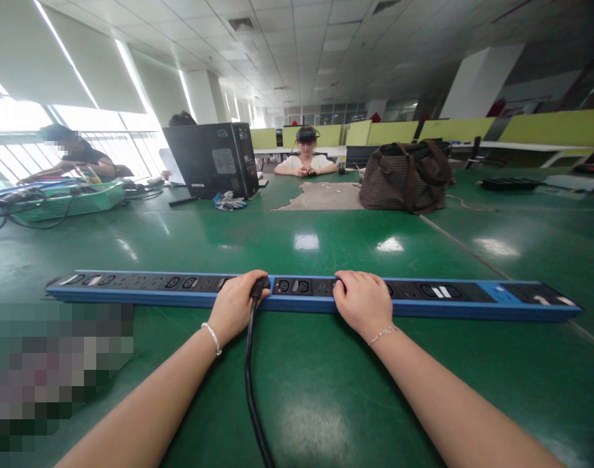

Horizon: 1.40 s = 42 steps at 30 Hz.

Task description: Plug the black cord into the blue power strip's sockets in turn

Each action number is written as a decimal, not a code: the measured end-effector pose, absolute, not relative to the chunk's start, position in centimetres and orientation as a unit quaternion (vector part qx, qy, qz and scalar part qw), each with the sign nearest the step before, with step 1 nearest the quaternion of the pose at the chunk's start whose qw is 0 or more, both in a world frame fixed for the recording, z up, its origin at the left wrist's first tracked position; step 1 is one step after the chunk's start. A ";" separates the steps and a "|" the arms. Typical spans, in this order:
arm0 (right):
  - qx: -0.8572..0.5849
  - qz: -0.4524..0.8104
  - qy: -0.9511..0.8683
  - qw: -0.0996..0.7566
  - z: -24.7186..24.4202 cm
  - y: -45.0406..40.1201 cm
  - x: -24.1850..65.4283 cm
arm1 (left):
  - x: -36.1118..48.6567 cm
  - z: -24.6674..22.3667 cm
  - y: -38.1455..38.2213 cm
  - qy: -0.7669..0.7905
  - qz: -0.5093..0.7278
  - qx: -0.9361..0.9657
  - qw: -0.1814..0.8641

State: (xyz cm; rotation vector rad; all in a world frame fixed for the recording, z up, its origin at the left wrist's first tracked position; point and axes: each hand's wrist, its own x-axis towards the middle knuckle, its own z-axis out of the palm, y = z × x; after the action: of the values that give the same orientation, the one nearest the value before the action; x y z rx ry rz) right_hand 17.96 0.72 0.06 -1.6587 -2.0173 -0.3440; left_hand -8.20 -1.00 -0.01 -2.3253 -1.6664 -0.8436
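Observation:
A long blue power strip (301, 303) with black sockets lies crosswise on the green table. My left hand (233, 304) is closed around the black plug (260, 285) of a power cord (249, 380), at a socket left of the strip's middle. Whether the plug is fully seated cannot be seen. From it the cord runs down toward me, past the bottom of the view. My right hand (365, 302) grips the strip right of its middle, fingers curled over the top and partly hidden. Between the hands, several sockets show.
Across the table (204, 237) stand a black computer case (219, 162), gloves (229, 201) and a brown bag (399, 179). A green basket (77, 203) with cables is at the left. One person (305, 159) sits opposite, another (82, 156) at the left.

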 end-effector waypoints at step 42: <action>-0.451 -0.151 -0.861 0.181 -0.6 0.9 17.6 | -18.0 1.2 -0.9 -0.702 -0.361 -0.614 0.015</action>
State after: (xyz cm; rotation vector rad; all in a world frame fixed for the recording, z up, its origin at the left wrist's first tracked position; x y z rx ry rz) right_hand 17.60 0.91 -0.57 -1.2744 -2.4299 -0.4275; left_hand -17.98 -0.86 1.18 -1.9100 -2.1841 -1.1229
